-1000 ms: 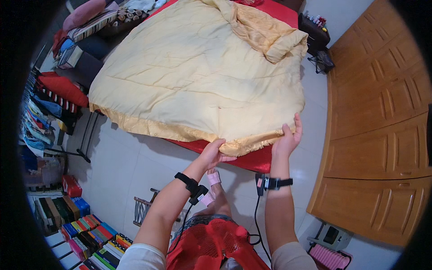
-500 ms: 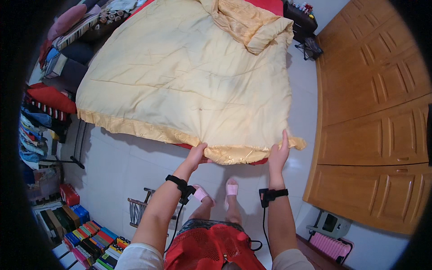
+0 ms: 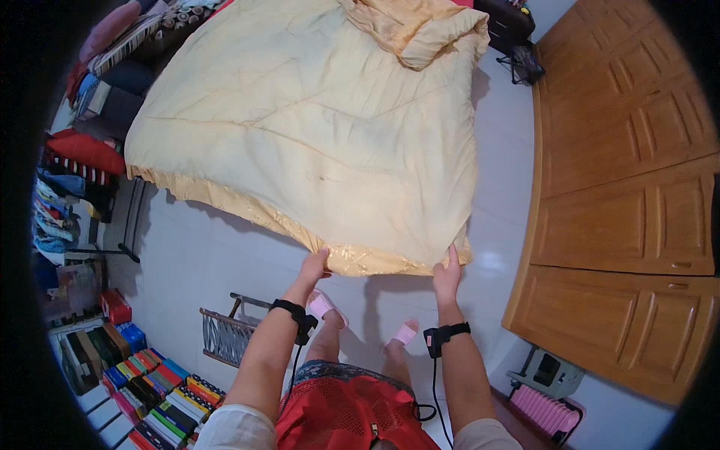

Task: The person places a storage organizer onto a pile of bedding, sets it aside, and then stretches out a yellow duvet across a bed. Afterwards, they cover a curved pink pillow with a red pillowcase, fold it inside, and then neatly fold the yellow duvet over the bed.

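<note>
A large pale yellow quilt (image 3: 300,127) with a shiny gold border is spread over the bed, its near edge lifted toward me. My left hand (image 3: 313,267) is closed on the gold border near the middle of that edge. Closer to the near right corner, my right hand (image 3: 447,274) grips the same border, with a finger stretched along the top of the cloth. Between the two hands the border hangs in a fairly straight line. At the far end, part of the quilt is folded over, showing its gold side. The fingertips under the cloth are hidden.
Wooden cabinets (image 3: 622,202) line the right side. Rows of books (image 3: 161,405) stand at the lower left, near a folding stool (image 3: 229,330). Clothes (image 3: 56,217) and cushions (image 3: 90,152) crowd the left. A pink ribbed item (image 3: 545,411) sits at lower right.
Both hands have drawn the quilt's near edge a little left, and its right corner has come in toward my right hand. The red layer beneath the edge no longer shows. My feet have shifted apart.
</note>
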A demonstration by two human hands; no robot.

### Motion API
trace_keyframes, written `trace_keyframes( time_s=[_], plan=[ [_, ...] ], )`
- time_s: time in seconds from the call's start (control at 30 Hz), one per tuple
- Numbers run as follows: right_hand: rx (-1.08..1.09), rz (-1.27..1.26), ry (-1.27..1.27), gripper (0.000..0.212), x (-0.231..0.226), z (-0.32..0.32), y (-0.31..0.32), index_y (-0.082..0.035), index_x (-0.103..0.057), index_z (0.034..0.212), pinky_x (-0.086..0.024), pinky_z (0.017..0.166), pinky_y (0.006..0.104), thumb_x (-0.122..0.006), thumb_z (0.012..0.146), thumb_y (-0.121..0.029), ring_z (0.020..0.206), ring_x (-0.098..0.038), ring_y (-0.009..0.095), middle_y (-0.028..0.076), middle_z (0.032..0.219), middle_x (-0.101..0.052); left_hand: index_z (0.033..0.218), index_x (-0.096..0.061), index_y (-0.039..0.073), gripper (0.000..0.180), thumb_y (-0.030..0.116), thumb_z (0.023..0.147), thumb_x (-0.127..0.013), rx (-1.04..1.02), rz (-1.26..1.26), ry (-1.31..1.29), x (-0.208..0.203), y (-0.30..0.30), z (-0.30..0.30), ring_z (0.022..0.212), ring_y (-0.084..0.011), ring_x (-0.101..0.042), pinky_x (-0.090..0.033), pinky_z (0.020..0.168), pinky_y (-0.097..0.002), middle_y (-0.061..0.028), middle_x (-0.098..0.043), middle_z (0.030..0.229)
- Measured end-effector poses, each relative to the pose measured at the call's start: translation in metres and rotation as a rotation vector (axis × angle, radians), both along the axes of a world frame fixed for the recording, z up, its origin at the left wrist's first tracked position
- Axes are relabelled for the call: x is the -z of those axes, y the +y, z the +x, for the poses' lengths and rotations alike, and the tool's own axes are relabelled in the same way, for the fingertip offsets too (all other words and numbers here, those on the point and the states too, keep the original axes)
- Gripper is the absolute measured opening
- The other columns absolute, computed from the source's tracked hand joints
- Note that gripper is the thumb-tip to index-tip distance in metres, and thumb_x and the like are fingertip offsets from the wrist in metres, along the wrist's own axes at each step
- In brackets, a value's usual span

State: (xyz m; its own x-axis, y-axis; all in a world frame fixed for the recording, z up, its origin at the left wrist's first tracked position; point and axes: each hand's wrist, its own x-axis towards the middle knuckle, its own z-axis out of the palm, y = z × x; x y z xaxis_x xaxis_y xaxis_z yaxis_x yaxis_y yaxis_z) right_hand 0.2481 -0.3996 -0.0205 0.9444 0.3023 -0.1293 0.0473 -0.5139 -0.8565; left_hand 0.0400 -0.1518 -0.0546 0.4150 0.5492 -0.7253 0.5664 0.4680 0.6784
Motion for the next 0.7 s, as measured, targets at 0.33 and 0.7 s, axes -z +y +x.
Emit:
trace_keyframes(
  time_s=[0.33,0.7],
  plan=[
    [-0.307,-0.389,0.226,0.058,0.063,0.005,-0.088,0.0,-0.042,0.131,-0.051,0.068,0.0355,-0.055,0.074,-0.001,0.08,-0.066,0.027,0.018,0.093,-0.065,0.1,-0.059,-0.002,0.043,0.038,0.086,-0.051,0.163,0.197,0.356,0.017,-0.055,-0.013,0.059,-0.0228,-0.064,-0.052,0.053,-0.0349,-0.0165,-0.065,0.076],
    [-0.547,-0.335,0.712,0.048,-0.02,0.15,-0.14,-0.003,-0.05,0.122,-0.048,0.052,0.0272,-0.061,0.078,-0.019,0.064,-0.06,0.013,0.006,0.086,-0.062,0.084,-0.061,0.005,0.027,0.03,0.083,-0.052,0.388,-0.105,0.39,-0.027,-0.172,0.062,0.063,-0.0191,-0.063,-0.046,0.052,-0.0359,-0.0062,-0.067,0.077]
  ],
)
